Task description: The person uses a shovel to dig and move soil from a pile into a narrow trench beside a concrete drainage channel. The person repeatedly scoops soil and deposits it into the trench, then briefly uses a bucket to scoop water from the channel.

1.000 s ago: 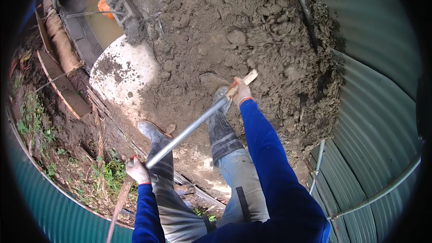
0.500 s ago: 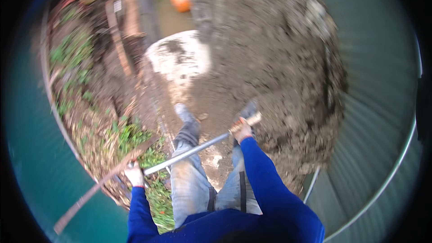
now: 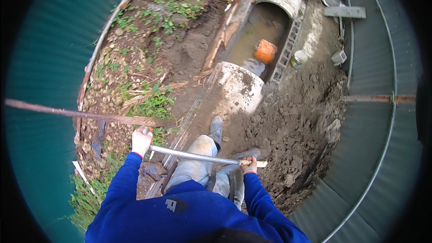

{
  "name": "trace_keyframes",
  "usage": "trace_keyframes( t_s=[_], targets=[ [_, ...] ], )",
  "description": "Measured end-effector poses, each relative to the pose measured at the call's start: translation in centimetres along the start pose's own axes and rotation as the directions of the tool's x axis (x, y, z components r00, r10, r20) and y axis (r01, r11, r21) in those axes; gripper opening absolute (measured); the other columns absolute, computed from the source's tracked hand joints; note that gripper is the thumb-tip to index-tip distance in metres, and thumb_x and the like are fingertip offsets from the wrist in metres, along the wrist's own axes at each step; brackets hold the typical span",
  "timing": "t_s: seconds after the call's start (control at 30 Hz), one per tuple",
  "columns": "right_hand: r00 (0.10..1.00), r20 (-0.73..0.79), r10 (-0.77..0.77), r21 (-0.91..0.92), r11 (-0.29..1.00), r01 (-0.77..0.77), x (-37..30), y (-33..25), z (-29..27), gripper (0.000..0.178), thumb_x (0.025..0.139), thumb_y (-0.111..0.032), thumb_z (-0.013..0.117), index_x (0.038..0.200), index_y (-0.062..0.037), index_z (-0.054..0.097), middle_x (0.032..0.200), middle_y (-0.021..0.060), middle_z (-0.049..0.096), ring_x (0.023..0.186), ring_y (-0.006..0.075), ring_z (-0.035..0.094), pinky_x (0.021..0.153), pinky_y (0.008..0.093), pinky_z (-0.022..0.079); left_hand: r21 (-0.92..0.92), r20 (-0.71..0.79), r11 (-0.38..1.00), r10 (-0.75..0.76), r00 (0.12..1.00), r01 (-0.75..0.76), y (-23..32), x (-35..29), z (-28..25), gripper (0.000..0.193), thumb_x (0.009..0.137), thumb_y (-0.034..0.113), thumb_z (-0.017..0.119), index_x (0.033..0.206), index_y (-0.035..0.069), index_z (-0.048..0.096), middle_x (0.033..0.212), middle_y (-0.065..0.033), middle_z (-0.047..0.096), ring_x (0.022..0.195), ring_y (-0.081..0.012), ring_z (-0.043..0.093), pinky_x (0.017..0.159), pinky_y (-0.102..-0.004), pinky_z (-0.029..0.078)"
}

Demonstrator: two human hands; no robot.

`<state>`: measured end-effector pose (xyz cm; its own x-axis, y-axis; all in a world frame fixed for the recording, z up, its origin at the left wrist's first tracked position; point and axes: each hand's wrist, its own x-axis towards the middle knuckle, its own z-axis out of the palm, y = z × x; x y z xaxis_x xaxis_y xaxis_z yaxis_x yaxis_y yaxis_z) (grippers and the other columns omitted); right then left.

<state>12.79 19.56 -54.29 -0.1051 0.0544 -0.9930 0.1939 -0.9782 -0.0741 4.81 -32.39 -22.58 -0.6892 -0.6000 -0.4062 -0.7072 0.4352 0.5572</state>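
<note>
A grey metal pole [image 3: 195, 155] with a pale wooden end [image 3: 262, 164] lies across the front of my legs, roughly level. Near its left end, my left hand [image 3: 141, 140] in a whitish glove is closed around it. Lower down to the right, my right hand [image 3: 249, 165] grips the pole close to the wooden end. My boots [image 3: 216, 127] stand on muddy ground, just short of a white, dirt-smeared pipe section [image 3: 238, 89].
Beyond the pipe section lies a trench of muddy water [image 3: 246, 40] with an orange object [image 3: 265, 51] in it. A brown strut [image 3: 90, 115] crosses close to my left hand. Green corrugated fencing [image 3: 40, 63] and grey-green fencing [image 3: 369, 153] flank me. Heaped soil [image 3: 292, 144] lies to the right.
My view has swung, so the trench and pipe now show further right and more clearly. The pole tilts the other way, its wooden end now lower. Both hands keep their hold.
</note>
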Motion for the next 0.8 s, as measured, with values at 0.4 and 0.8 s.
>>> trace_keyframes(
  t_s=[0.4, 0.8],
  targets=[
    [0.998, 0.011, 0.058, -0.210, 0.976, -0.055, -5.9, 14.8, 5.5, 0.021, 0.101, -0.028, 0.060, 0.085, -0.0175, 0.054, 0.075, 0.0027, 0.058, 0.066, 0.0232, 0.055, 0.068, 0.0467, 0.052, -0.127, -0.208, 0.988, -0.111, 0.972, 0.086, -12.5, -5.3, -16.3, 0.015, 0.088, 0.003, 0.059, 0.099, 0.000, 0.069, 0.075, -0.0078, 0.067, 0.049, -0.0178, 0.064, 0.046, -0.0308, 0.053],
    [0.992, -0.065, 0.112, -0.593, 0.795, -0.128, -9.2, 30.1, 11.2, 0.018, 0.101, -0.024, 0.060, 0.088, -0.0139, 0.054, 0.073, 0.0059, 0.053, 0.065, 0.0238, 0.056, 0.063, 0.0467, 0.052, -0.367, -0.292, 0.805, -0.575, 0.764, 0.466, -28.6, -11.7, -24.6, 0.011, 0.092, 0.009, 0.062, 0.100, 0.001, 0.065, 0.071, -0.0047, 0.062, 0.050, -0.0156, 0.059, 0.044, -0.0327, 0.048]
  ],
)
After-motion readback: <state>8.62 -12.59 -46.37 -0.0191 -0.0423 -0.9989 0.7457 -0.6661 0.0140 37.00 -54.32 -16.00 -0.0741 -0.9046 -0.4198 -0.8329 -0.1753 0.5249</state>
